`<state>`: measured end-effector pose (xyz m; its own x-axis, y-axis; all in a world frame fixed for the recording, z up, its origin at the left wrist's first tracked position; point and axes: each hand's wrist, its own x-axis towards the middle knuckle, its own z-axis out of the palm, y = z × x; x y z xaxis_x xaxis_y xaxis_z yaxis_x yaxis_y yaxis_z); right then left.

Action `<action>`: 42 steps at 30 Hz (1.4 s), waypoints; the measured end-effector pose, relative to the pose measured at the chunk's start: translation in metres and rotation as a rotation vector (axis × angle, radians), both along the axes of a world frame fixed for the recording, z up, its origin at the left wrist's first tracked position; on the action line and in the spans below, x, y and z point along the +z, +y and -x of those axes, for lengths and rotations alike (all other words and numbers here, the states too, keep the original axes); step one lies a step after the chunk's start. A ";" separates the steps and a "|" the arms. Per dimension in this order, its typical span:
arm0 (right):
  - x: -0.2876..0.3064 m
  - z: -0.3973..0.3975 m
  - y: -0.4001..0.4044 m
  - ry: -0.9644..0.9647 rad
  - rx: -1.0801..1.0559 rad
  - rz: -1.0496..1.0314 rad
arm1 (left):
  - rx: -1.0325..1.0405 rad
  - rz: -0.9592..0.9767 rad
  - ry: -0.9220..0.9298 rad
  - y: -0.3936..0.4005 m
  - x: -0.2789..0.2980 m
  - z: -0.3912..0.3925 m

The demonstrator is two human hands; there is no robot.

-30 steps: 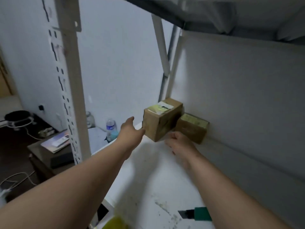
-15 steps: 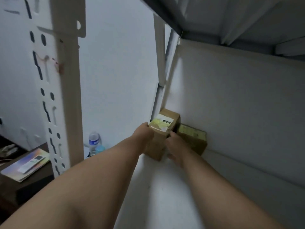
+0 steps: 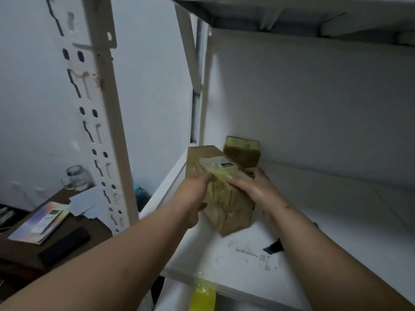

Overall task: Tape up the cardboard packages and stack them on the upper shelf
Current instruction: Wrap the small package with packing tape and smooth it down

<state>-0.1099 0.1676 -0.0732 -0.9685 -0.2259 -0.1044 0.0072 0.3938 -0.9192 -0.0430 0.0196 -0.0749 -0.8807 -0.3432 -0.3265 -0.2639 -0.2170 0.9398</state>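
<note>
While both hands are gripping it, a taped box [image 3: 226,198] is sitting on the shelf [image 3: 325,221].
The left hand [image 3: 193,198] and right hand [image 3: 253,187] are pinching its top; another box [image 3: 242,151] is standing at one o'clock.

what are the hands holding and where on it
Both hold the near box on the shelf: left hand on its left side, right hand on its right side near the top.

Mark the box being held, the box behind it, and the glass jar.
held box [image 3: 233,212]: head view, its taped front face.
rear box [image 3: 243,153]: head view, its brown side.
glass jar [image 3: 77,179]: head view, its body.
</note>
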 end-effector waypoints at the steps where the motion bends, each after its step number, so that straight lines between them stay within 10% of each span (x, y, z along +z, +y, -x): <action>1: 0.002 -0.010 0.006 0.011 0.029 -0.079 | -0.022 -0.031 -0.002 0.003 -0.002 -0.008; 6: 0.008 -0.046 0.028 0.061 0.116 -0.460 | -0.082 -0.067 -0.022 0.021 -0.010 -0.046; 17: 0.017 -0.072 0.077 -0.056 0.211 0.023 | 0.187 0.331 0.226 -0.011 -0.020 -0.072; 23: -0.007 -0.077 0.068 0.623 0.362 -0.586 | 0.213 0.346 0.148 -0.026 -0.026 -0.060; 28: -0.060 -0.078 0.071 0.572 0.456 -0.770 | 0.104 0.523 0.062 -0.036 -0.059 -0.050; 42: -0.057 -0.081 0.068 0.349 -0.256 -0.310 | -0.094 0.675 0.139 -0.029 -0.079 -0.025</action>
<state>-0.0291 0.2361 -0.1305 -0.9778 0.0123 0.2094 -0.1468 0.6728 -0.7251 -0.0185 -0.0099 -0.1536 -0.9348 -0.3517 0.0495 -0.1202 0.4444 0.8877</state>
